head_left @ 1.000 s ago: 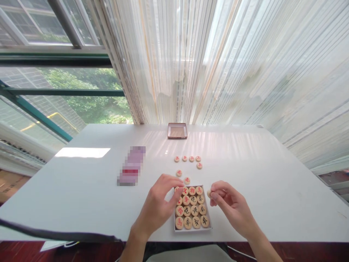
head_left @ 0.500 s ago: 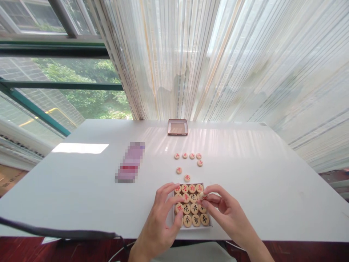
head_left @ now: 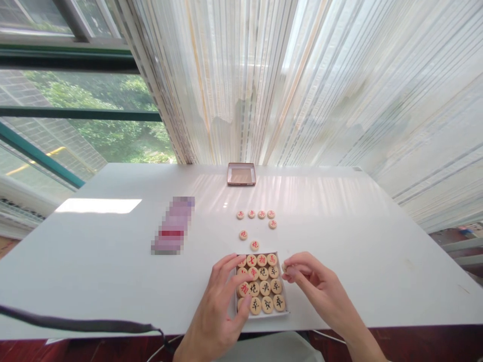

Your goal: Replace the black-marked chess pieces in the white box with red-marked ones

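A shallow white box [head_left: 260,315] near the table's front edge holds rows of round wooden Chinese chess pieces with red or black characters. My left hand [head_left: 222,296] lies over the box's left side, fingers apart, fingertips and thumb over the pieces there and partly hiding them. Just right of the box, my right hand [head_left: 313,281] pinches a Chinese chess piece [head_left: 285,268] between thumb and fingers; its character is hidden. Beyond the box, a red-marked cannon piece [head_left: 254,245] and several other red pieces [head_left: 261,214] lie loose on the table.
An open box lid [head_left: 241,174] lies at the table's far edge. A blurred purple item [head_left: 173,226] is on the left of the white table [head_left: 358,241]. A dark strap [head_left: 75,322] crosses the front left. Striped curtains [head_left: 241,80] hang behind.
My right hand has moved the pinched piece rightward, from over the box to just outside its right edge, uncovering the right column. My left hand stays on the box. The view has shifted slightly.
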A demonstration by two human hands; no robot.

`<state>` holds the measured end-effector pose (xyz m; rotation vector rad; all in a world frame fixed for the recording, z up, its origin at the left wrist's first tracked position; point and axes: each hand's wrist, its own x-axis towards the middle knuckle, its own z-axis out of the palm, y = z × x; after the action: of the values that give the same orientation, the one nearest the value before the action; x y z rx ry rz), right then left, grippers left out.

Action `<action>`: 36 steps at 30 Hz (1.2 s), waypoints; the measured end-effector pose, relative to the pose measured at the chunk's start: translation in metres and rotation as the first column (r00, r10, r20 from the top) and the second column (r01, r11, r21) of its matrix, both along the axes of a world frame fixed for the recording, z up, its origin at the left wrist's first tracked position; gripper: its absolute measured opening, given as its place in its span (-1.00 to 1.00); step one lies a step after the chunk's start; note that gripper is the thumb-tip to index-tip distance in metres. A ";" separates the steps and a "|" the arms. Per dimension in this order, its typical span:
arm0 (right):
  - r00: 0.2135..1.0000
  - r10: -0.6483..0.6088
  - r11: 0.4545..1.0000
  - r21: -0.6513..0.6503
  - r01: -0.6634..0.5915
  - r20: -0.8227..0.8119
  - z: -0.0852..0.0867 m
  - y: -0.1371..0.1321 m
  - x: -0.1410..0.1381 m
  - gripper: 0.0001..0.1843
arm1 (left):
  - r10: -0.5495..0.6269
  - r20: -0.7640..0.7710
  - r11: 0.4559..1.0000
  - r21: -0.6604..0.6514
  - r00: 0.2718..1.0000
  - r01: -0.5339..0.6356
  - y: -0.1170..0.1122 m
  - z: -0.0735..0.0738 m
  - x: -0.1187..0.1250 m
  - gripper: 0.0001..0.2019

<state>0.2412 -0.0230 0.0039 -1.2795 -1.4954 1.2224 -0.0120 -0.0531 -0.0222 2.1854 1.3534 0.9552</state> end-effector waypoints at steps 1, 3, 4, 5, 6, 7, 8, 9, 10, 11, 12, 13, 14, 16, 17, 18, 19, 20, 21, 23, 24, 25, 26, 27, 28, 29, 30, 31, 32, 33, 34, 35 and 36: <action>1.000 0.007 1.000 -0.009 -0.006 0.031 -0.001 0.000 -0.001 -0.78 | 0.000 -0.004 1.000 -0.002 1.000 0.000 0.000 0.000 0.000 -0.65; 0.997 0.019 1.000 -0.024 -0.017 0.080 -0.005 -0.002 -0.005 -0.77 | -0.004 -0.013 1.000 -0.007 1.000 0.004 0.000 -0.001 0.000 -0.65; 0.995 0.026 0.999 -0.030 -0.023 0.096 -0.006 -0.002 -0.007 -0.76 | -0.005 -0.017 1.000 -0.009 1.000 0.005 0.000 -0.001 0.000 -0.64; 0.993 0.033 0.999 -0.032 -0.029 0.110 -0.007 -0.003 -0.009 -0.75 | -0.006 -0.020 1.000 -0.010 1.000 0.006 0.000 -0.001 0.000 -0.64; 0.991 0.041 0.999 -0.031 -0.037 0.130 -0.007 -0.004 -0.011 -0.75 | -0.009 -0.022 1.000 -0.010 1.000 0.009 0.000 -0.001 0.000 -0.64; 0.986 0.046 0.999 -0.024 -0.043 0.158 -0.007 -0.005 -0.012 -0.75 | -0.012 -0.024 1.000 -0.009 1.000 0.011 0.000 -0.001 0.000 -0.64; 0.980 0.047 0.999 -0.013 -0.045 0.196 -0.006 -0.005 -0.014 -0.76 | -0.015 -0.026 1.000 -0.014 1.000 0.014 -0.001 -0.001 0.000 -0.63; 0.970 0.042 0.999 -0.001 -0.043 0.239 -0.005 -0.005 -0.015 -0.77 | -0.017 -0.029 1.000 -0.021 0.999 0.017 -0.001 -0.002 0.000 -0.63; 0.960 0.031 0.999 0.013 -0.036 0.280 -0.004 -0.005 -0.016 -0.78 | -0.022 -0.033 0.999 -0.030 0.999 0.021 -0.001 -0.002 0.000 -0.63; 0.949 0.015 0.999 0.027 -0.024 0.314 -0.002 -0.005 -0.018 -0.79 | -0.025 -0.036 0.999 -0.039 0.999 0.024 -0.001 -0.002 -0.001 -0.63; 0.940 -0.003 0.999 0.040 -0.011 0.340 -0.001 -0.005 -0.019 -0.80 | -0.028 -0.038 0.999 -0.048 0.999 0.026 -0.001 -0.003 -0.001 -0.63; 0.933 -0.020 0.999 0.053 0.001 0.360 -0.001 -0.005 -0.020 -0.81 | -0.030 -0.039 0.998 -0.054 0.999 0.028 -0.001 -0.003 -0.001 -0.63; 0.925 -0.035 0.997 0.070 0.009 0.377 -0.002 -0.005 -0.022 -0.83 | -0.031 -0.039 0.998 -0.058 0.999 0.029 -0.001 -0.003 -0.002 -0.63; 0.909 -0.058 0.994 0.113 0.012 0.413 -0.005 -0.006 -0.025 -0.85 | -0.031 -0.039 0.998 -0.062 0.999 0.028 -0.001 -0.003 -0.002 -0.63; 0.900 -0.070 0.990 0.138 0.011 0.430 -0.008 -0.006 -0.027 -0.87 | -0.030 -0.039 0.998 -0.061 0.999 0.027 -0.001 -0.003 -0.002 -0.63; 0.891 -0.083 0.986 0.165 0.010 0.446 -0.011 -0.007 -0.028 -0.88 | -0.029 -0.039 0.998 -0.060 0.999 0.026 0.000 -0.003 -0.002 -0.64; 0.883 -0.102 0.981 0.193 0.013 0.459 -0.014 -0.007 -0.029 -0.88 | -0.027 -0.038 0.998 -0.056 0.999 0.025 0.000 -0.003 -0.002 -0.64; 0.874 -0.121 0.976 0.219 0.017 0.470 -0.017 -0.007 -0.030 -0.89 | -0.026 -0.039 0.998 -0.053 0.999 0.023 -0.001 -0.004 -0.002 -0.64; 0.866 -0.140 0.970 0.242 0.022 0.480 -0.019 -0.008 -0.030 -0.89 | -0.024 -0.040 0.999 -0.048 0.999 0.023 -0.001 -0.004 -0.001 -0.65; 0.855 -0.171 0.960 0.280 0.031 0.490 -0.023 -0.008 -0.031 -0.88 | -0.022 -0.044 0.999 -0.039 0.999 0.021 -0.001 -0.004 -0.001 -0.66; 0.852 -0.183 0.956 0.290 0.038 0.491 -0.024 -0.008 -0.031 -0.87 | -0.021 -0.045 0.999 -0.034 0.999 0.019 -0.001 -0.004 -0.001 -0.66; 0.851 -0.192 0.955 0.294 0.046 0.490 -0.025 -0.008 -0.031 -0.87 | -0.020 -0.045 0.999 -0.029 0.999 0.018 -0.001 -0.004 -0.001 -0.66; 0.852 -0.197 0.955 0.292 0.055 0.485 -0.025 -0.008 -0.031 -0.87 | -0.019 -0.045 1.000 -0.025 0.999 0.018 -0.001 -0.004 -0.001 -0.67; 0.856 -0.200 0.956 0.287 0.063 0.477 -0.025 -0.008 -0.031 -0.87 | -0.018 -0.044 1.000 -0.024 0.999 0.017 -0.001 -0.004 -0.001 -0.67; 0.863 -0.197 0.958 0.279 0.068 0.466 -0.025 -0.008 -0.030 -0.87 | -0.018 -0.043 1.000 -0.023 0.999 0.017 -0.001 -0.003 -0.001 -0.67; 0.871 -0.191 0.960 0.270 0.070 0.453 -0.025 -0.009 -0.030 -0.87 | -0.021 -0.041 1.000 -0.023 0.999 0.020 0.000 -0.003 -0.001 -0.67; 0.879 -0.183 0.963 0.262 0.069 0.440 -0.024 -0.009 -0.030 -0.87 | -0.025 -0.038 0.999 -0.024 0.999 0.024 0.000 -0.003 -0.002 -0.67; 0.888 -0.176 0.964 0.258 0.068 0.426 -0.023 -0.009 -0.030 -0.87 | -0.030 -0.032 0.999 -0.027 0.999 0.029 0.000 -0.003 -0.002 -0.66; 0.894 -0.175 0.964 0.258 0.070 0.413 -0.023 -0.010 -0.029 -0.87 | -0.034 -0.022 0.999 -0.031 0.999 0.033 0.000 -0.003 -0.002 -0.66; 0.898 -0.182 0.962 0.262 0.078 0.401 -0.022 -0.010 -0.028 -0.87 | -0.033 -0.006 0.999 -0.035 0.999 0.033 0.000 -0.003 -0.003 -0.66; 0.900 -0.194 0.959 0.270 0.090 0.390 -0.021 -0.010 -0.027 -0.87 | -0.027 0.017 0.999 -0.036 0.999 0.027 0.000 -0.003 -0.003 -0.67; 0.901 -0.211 0.953 0.283 0.104 0.379 -0.020 -0.010 -0.027 -0.87 | -0.012 0.045 0.999 -0.033 0.999 0.014 0.000 -0.003 -0.003 -0.68; 0.902 -0.228 0.947 0.298 0.118 0.366 -0.020 -0.010 -0.026 -0.87 | 0.010 0.079 1.000 -0.025 0.997 -0.008 0.001 -0.003 -0.002 -0.70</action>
<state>0.2157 -0.0330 -0.0159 -1.4942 -1.7173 0.6345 -0.0143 -0.0520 -0.0251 2.1024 1.3321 1.0123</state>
